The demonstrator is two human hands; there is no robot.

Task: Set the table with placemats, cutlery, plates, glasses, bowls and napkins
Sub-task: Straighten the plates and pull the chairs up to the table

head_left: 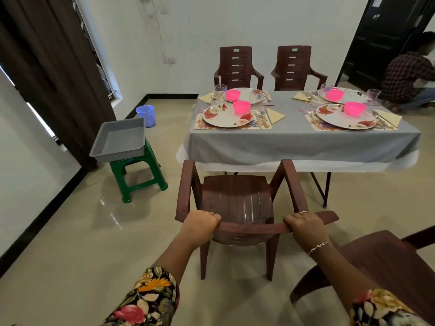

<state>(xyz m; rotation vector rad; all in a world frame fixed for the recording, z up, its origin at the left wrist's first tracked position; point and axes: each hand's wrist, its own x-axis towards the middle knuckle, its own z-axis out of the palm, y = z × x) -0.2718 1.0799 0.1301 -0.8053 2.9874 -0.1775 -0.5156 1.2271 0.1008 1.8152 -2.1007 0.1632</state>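
I see my left hand [200, 223] and my right hand [304, 225] both wrapped over the top rail of a brown plastic chair [237, 203], fingers curled tight around the backrest edge, one hand toward each end; the chair stands facing the table [303, 144], just short of its near edge, seat toward the grey cloth; on the table I count four places, each a floral placemat bearing a flowered plate with a pink bowl on it; the near-left plate [226, 116] carries its bowl [241, 107] toward the far rim, with cutlery [261, 118] and a yellow napkin [275, 115] just to its right; the near-right plate [344, 120] is laid the same way, bowl [354, 108] on top, napkin [389, 117] beside it; a clear glass [220, 90] stands by the far-left setting and another [373, 95] by the far-right one; two more brown chairs sit at the far side; left of the table a grey tray [117, 140] rests on a green stool [138, 177], and a second chair [376, 267] stands close at my right
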